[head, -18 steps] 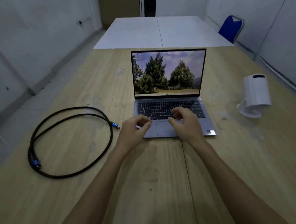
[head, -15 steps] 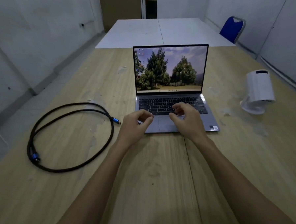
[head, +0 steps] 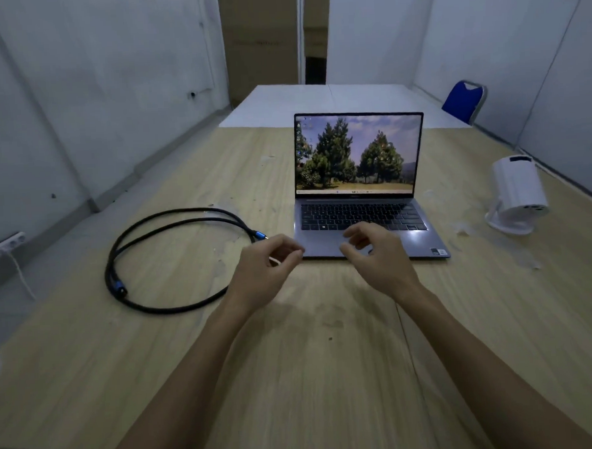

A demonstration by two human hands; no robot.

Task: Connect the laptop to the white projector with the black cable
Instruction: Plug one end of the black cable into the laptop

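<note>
An open grey laptop (head: 359,217) with a tree wallpaper stands on the wooden table (head: 296,378). A black cable (head: 144,301) lies coiled to its left, one blue-collared plug (head: 259,236) near the laptop's left front corner, the other plug (head: 119,289) at the coil's left. The white projector (head: 516,192) sits tilted on its stand to the right. My left hand (head: 266,270) hovers just left of the laptop's front edge, fingers curled and empty, close to the near plug. My right hand (head: 378,254) hovers over the touchpad, fingers spread, holding nothing.
A white table (head: 332,98) abuts the far end of the wooden one. A blue chair (head: 463,100) stands at the back right. A wall socket strip (head: 4,244) with a white cord sits low on the left wall. Walls close in on both sides.
The view has tilted upward. Both hands have drawn back from the keyboard toward the laptop's front edge, the left one shifting left toward the cable plug.
</note>
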